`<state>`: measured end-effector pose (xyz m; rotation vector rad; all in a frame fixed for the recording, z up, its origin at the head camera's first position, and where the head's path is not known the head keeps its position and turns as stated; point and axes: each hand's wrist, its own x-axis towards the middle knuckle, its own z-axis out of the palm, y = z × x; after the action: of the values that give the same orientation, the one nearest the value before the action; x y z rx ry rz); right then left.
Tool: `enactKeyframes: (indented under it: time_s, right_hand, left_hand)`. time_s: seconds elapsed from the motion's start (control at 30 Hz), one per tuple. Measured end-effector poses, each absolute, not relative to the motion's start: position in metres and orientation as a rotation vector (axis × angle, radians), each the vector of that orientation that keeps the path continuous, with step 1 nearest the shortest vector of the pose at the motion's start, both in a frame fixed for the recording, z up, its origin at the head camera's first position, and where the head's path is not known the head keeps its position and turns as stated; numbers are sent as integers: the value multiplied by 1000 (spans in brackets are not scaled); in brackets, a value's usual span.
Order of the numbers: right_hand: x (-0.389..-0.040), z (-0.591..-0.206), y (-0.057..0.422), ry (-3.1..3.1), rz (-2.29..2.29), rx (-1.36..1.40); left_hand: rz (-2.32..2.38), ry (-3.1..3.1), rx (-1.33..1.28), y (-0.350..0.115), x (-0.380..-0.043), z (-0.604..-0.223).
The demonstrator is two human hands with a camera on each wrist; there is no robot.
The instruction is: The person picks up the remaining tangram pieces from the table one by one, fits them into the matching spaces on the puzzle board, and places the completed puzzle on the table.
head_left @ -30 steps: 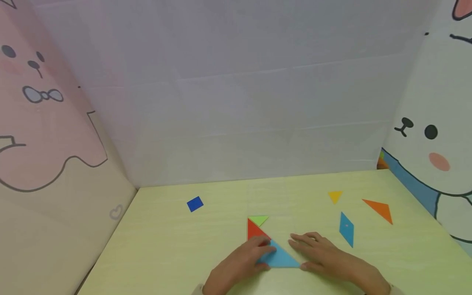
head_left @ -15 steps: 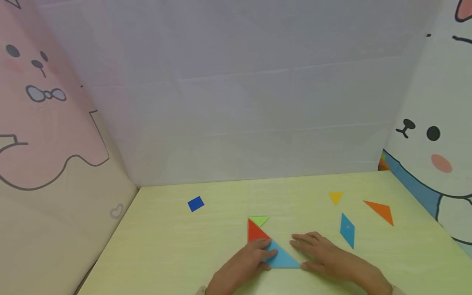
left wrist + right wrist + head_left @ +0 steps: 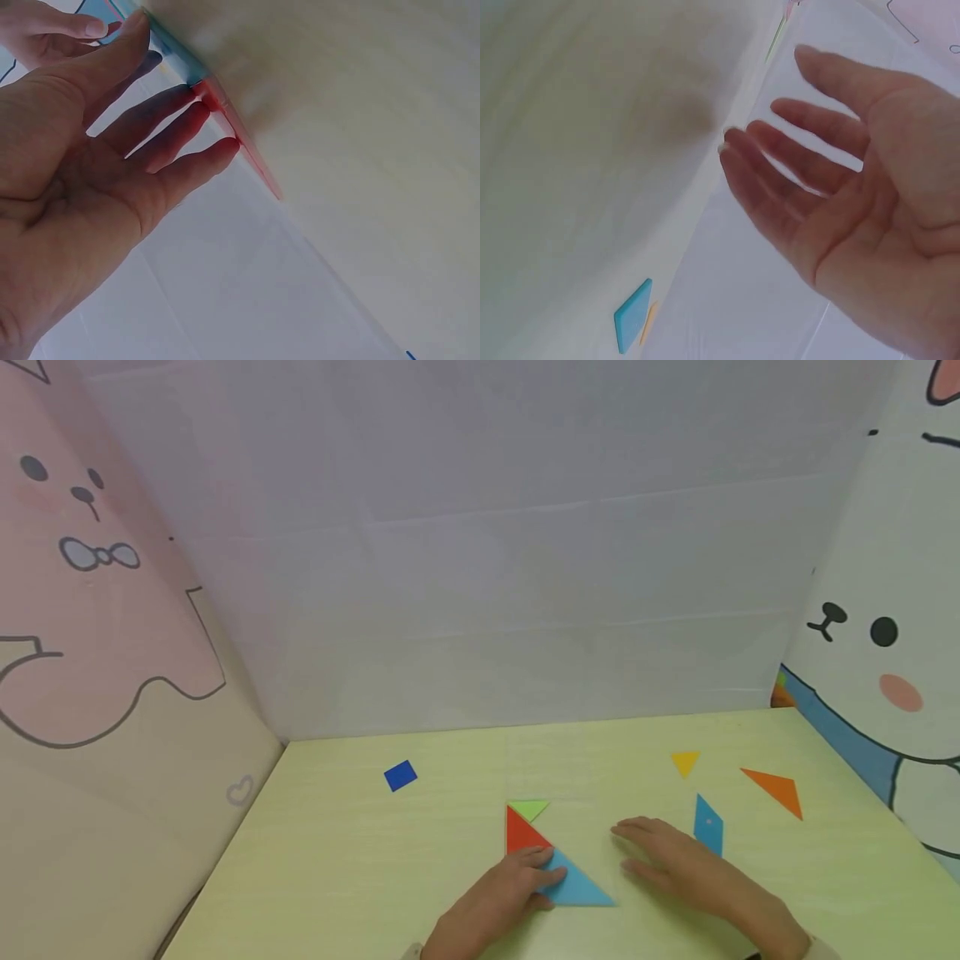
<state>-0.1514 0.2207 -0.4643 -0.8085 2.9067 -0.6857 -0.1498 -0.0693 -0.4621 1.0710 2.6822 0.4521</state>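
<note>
Near the front middle of the table, a red triangle (image 3: 523, 833) and a light blue triangle (image 3: 579, 887) lie edge to edge. My left hand (image 3: 501, 893) rests on both with its fingers spread, covering where they meet. In the left wrist view its fingertips touch the red triangle (image 3: 221, 105). A small green triangle (image 3: 529, 809) lies against the red one's upper slanted edge. To the right, my right hand (image 3: 678, 864) holds nothing; its fingers are loosely extended over the table. It partly covers the blue parallelogram (image 3: 708, 825), which the right wrist view shows apart from the fingers (image 3: 634, 315).
A dark blue square (image 3: 401, 775) lies at the back left. Toward the back right are a yellow triangle (image 3: 686, 764) and an orange triangle (image 3: 776, 792). Pale sheets with cartoon animals wall the table (image 3: 337, 843) at the back and sides.
My right hand has left the light blue triangle's right corner and moved up and to the right. My left hand and the pieces stay put; the view shifts slightly.
</note>
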Motion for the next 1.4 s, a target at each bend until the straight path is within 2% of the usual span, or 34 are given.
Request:
enactKeyframes:
  time_s: [0.8,1.13,1.4]
  right_hand:
    - [-157,-470,241,3369,-583,-425]
    - [-163,-467,252,3279,-565,-104]
    - [-166,-465,262,3138,-504,4]
  left_hand:
    - [420,2738,1144,-67,-147,-462]
    - [415,2740,1121,-65,-148,-464]
    - [387,2750,1126,-63,-147,-463]
